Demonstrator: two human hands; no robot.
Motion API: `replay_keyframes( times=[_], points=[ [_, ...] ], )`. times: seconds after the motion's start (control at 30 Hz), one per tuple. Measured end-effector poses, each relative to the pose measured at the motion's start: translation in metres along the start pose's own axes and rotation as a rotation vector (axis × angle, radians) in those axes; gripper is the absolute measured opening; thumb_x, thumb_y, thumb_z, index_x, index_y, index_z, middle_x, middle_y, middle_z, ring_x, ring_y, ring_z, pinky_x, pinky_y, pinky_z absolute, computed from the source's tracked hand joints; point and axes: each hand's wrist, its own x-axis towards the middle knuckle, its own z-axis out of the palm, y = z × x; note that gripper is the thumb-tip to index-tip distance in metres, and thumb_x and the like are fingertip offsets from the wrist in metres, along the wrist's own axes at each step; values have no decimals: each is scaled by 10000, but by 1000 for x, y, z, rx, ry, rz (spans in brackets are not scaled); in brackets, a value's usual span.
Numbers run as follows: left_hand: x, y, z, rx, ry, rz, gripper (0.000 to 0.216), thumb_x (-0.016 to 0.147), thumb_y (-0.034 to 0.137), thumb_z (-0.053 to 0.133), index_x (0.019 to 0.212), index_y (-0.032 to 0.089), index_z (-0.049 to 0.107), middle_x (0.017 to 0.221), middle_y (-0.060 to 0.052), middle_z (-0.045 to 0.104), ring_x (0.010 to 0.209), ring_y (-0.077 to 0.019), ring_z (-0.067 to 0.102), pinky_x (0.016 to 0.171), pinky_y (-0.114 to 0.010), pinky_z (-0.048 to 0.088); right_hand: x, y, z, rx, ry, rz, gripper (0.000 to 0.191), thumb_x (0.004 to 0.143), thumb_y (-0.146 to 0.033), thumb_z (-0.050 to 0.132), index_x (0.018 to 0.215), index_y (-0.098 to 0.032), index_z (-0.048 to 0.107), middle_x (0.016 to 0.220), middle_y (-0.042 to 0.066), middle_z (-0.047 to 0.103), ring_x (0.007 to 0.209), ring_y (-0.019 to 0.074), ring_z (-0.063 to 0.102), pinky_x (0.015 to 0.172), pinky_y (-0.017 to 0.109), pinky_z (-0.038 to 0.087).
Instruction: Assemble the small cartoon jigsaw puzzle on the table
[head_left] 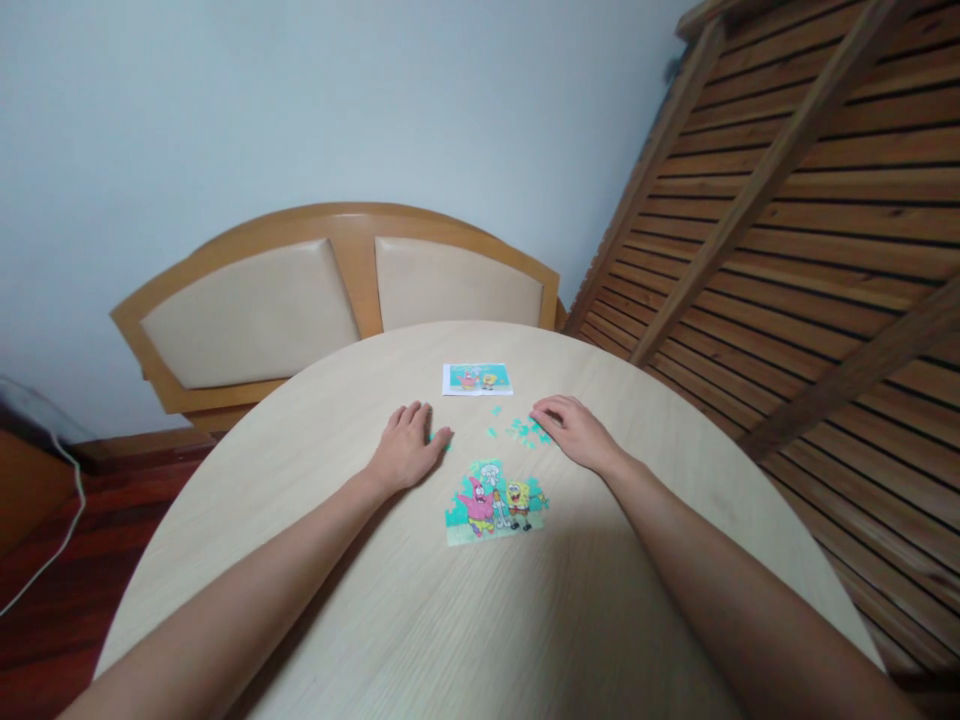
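A partly assembled cartoon jigsaw puzzle (pixel 495 502) lies on the round light-wood table (pixel 480 620). My left hand (pixel 407 444) rests flat on the table to the puzzle's upper left, fingers stretched out, with a bit of teal piece showing by its thumb. My right hand (pixel 571 430) lies palm down to the upper right, its curled fingertips touching several loose teal pieces (pixel 523 430). A small reference picture (pixel 478 379) of the puzzle lies farther back.
A wooden headboard with two beige padded panels (pixel 330 300) leans on the pale wall behind the table. A slatted wooden bed frame (pixel 810 230) stands tilted at the right. A white cable (pixel 60 520) hangs at the left over a dark red floor.
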Motion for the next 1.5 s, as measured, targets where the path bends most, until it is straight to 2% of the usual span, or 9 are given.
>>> replay_keyframes(
  times=[0.23, 0.5, 0.63, 0.8, 1.03, 1.13, 1.27, 1.4, 1.5],
  points=[
    [9, -3, -7, -37, 19, 104, 364, 1003, 397, 449, 1167, 163, 674, 1299, -149, 671, 1233, -313, 590, 1110, -532, 428, -1, -2, 0, 41, 39, 56, 352, 999, -396, 476, 910, -191, 748, 928, 86, 760, 901, 245, 676, 847, 380, 506],
    [7, -4, -8, -111, -16, 177, 309, 989, 348, 507, 1158, 176, 701, 1235, -101, 692, 1167, -275, 612, 1065, -479, 491, -6, -19, -2, 143, -35, 17, 218, 944, -324, 574, 998, -210, 751, 1015, 71, 774, 971, 243, 682, 901, 404, 518],
    [6, -1, -10, -146, -30, 180, 314, 990, 370, 516, 1155, 180, 704, 1226, -110, 677, 1157, -284, 608, 1059, -492, 489, -8, -23, -3, 119, -49, -78, 180, 910, -302, 628, 1024, -213, 735, 1033, 67, 764, 981, 237, 676, 928, 423, 506],
    [3, 5, -15, -109, -35, 206, 370, 958, 441, 574, 1209, 184, 664, 1260, -120, 648, 1204, -311, 580, 1072, -510, 468, -9, -24, -4, 41, -95, -212, 278, 863, -394, 734, 1089, -232, 729, 1144, 78, 715, 1075, 251, 640, 982, 448, 480],
    [0, 9, -17, -74, -66, 245, 525, 917, 568, 612, 1278, 187, 599, 1346, -140, 607, 1255, -349, 550, 1064, -553, 457, -12, -36, 4, -64, -70, -204, 280, 881, -422, 736, 1103, -253, 757, 1218, 90, 668, 1139, 264, 606, 1023, 466, 470],
    [-1, 11, -21, -110, -59, 336, 567, 909, 592, 617, 1312, 196, 571, 1406, -140, 573, 1310, -359, 508, 1101, -572, 418, -12, -42, 10, -84, -45, -191, 243, 886, -387, 743, 1090, -257, 766, 1226, 86, 667, 1148, 264, 603, 1023, 462, 477],
    [-2, 22, -31, -201, -108, 551, 613, 895, 565, 651, 1388, 218, 538, 1454, -125, 549, 1387, -362, 438, 1152, -583, 358, -12, -45, 13, -109, -33, -189, 196, 900, -366, 732, 1071, -283, 783, 1220, 74, 671, 1140, 268, 603, 1008, 475, 485],
    [-6, 38, -39, -312, -213, 801, 435, 915, 457, 645, 1302, 258, 639, 1392, -69, 623, 1387, -322, 451, 1152, -510, 386, -13, -43, 15, -114, -19, -223, 161, 926, -339, 702, 1045, -285, 795, 1171, 70, 693, 1102, 264, 614, 973, 470, 494],
    [-8, 47, -39, -344, -252, 863, 318, 933, 393, 612, 1207, 255, 696, 1272, -56, 702, 1270, -284, 565, 1096, -472, 441, -12, -40, 16, -96, 0, -239, 136, 926, -314, 703, 1017, -280, 798, 1121, 63, 709, 1067, 254, 622, 955, 462, 494]
  ],
)
